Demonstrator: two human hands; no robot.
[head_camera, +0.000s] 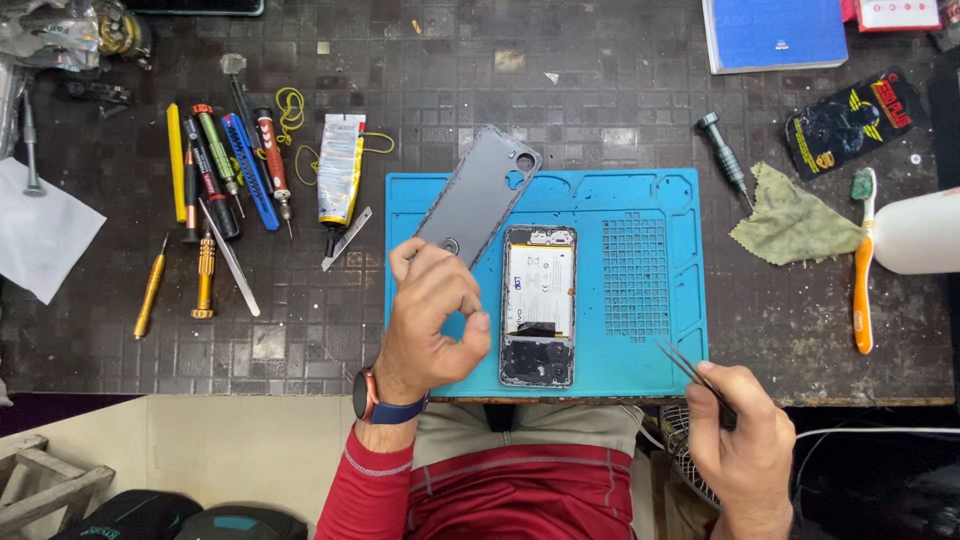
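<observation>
The grey back cover (478, 195) is pinched in the left hand (432, 322), left of the opened phone (538, 305); black tweezers (692, 368) are gripped in the right hand (742, 440), near right.

One opened phone (538, 305), one back cover (478, 195), one toothbrush (862, 268), one cloth (793, 225) (olive), two hands (432, 318).

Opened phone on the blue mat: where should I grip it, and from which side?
Grip the opened phone across its two long edges near mid-length, coming straight down from above. It lies flat with battery and boards facing up, so fingers should stay off the face. The left hand crowds its left edge; the right edge, beside bare blue mat, looks freer.
</observation>
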